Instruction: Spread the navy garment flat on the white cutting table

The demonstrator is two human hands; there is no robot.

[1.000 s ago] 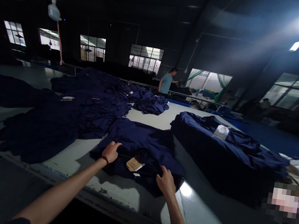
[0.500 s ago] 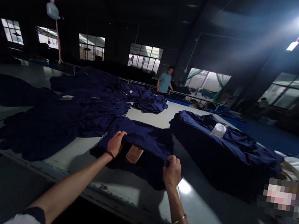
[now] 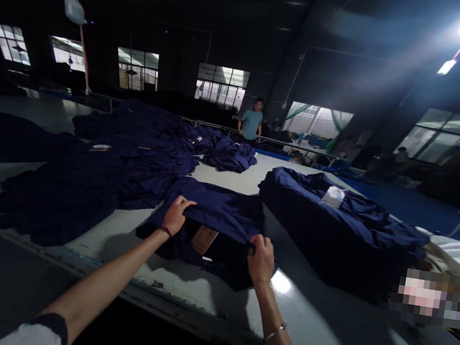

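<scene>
A dark navy garment point(image 3: 220, 208) lies on the pale table in front of me, its upper layer folded over. My left hand point(image 3: 176, 215) is closed on the left end of that layer, with the fingers pointing right along the fold. At the right end, my right hand point(image 3: 261, 258) pinches the cloth between thumb and fingers. Between the hands a brown cardboard tag point(image 3: 204, 240) rests on the dark fabric, its upper edge by the fold. A small white label point(image 3: 207, 258) shows just below it.
A heap of navy garments point(image 3: 140, 165) covers the table's left side. To the right stands a thick navy garment stack point(image 3: 332, 240) with a white paper point(image 3: 333, 196) on top. Across the pale table point(image 3: 237, 180) is a person point(image 3: 250, 122) in a teal shirt.
The fold has come down slightly over the upper part of the tag, and the small white label now shows below it. Both hands stay on the cloth.
</scene>
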